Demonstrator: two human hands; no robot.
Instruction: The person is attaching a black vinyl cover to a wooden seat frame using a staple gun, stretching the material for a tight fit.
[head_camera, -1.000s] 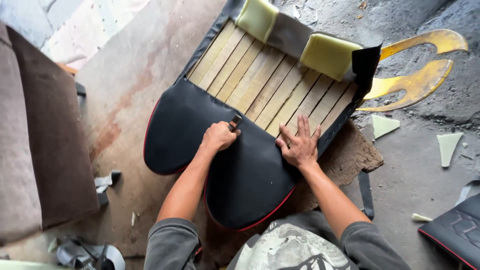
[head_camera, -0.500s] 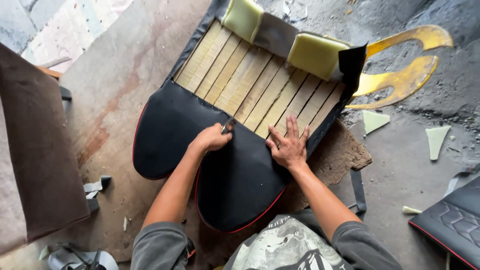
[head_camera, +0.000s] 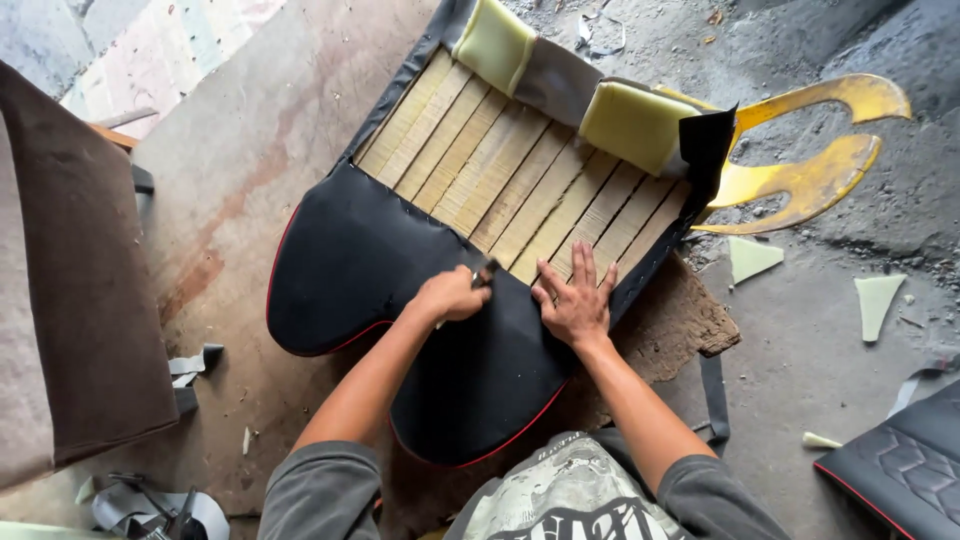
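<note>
Two hands on black seat cover (head_camera: 420, 300): left fingers (head_camera: 455, 290) around small tool (head_camera: 484, 275), right fingers (head_camera: 580, 265) flat.

A black seat cover (head_camera: 400, 290) with thin red piping along its rounded edge is lying flat on the concrete floor (head_camera: 250, 130), inside face up, its curved end pointing toward the person. Its far half is showing rows of tan, ribbed foam strips (head_camera: 520, 190) running slantwise, bordered by a dark fabric rim. Two pale yellow-green foam blocks (head_camera: 495, 42) are sitting at the far edge, partly wrapped by grey fabric. A small dark tool (head_camera: 484, 276) is sticking out of the closed left hand (head_camera: 450, 295), its tip touching the seam where black fabric meets the strips. The right hand (head_camera: 575, 300) is pressing flat, fingers spread, on that seam just beside it.
</note>
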